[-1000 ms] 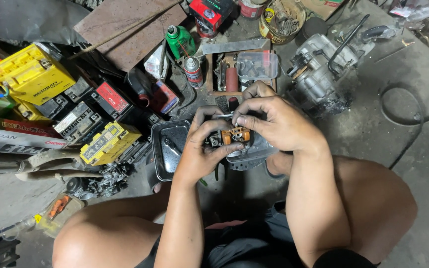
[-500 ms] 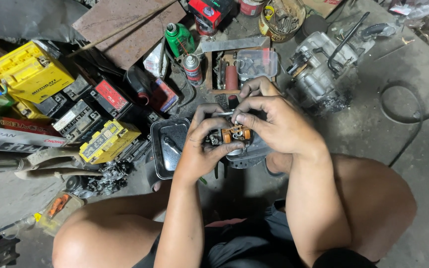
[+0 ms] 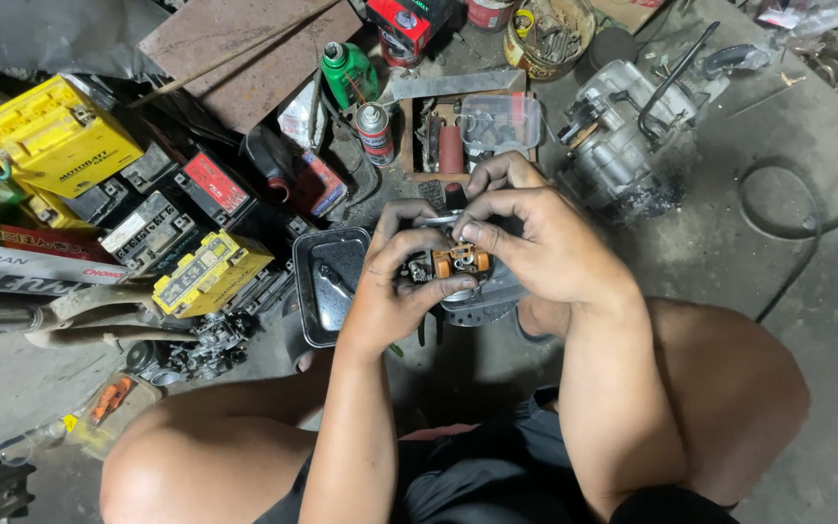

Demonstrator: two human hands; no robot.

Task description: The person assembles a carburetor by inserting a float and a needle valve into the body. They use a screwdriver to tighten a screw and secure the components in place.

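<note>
Slight regrip only: right hand (image 3: 535, 247) fingers shifted over orange-float carburetor (image 3: 458, 264); left hand (image 3: 395, 291) thumb pressed closer.

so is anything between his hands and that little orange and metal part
Nothing visible. Both the left hand and the right hand already grip the small orange and metal part directly, fingers wrapped around it, above the metal tray on the floor.

Two hands (image 3: 395, 291) (image 3: 545, 243), one orange part (image 3: 460, 260), one green bottle (image 3: 348, 73), one spray can (image 3: 374, 132), one black tray (image 3: 327, 286), one engine (image 3: 618, 136).
</note>
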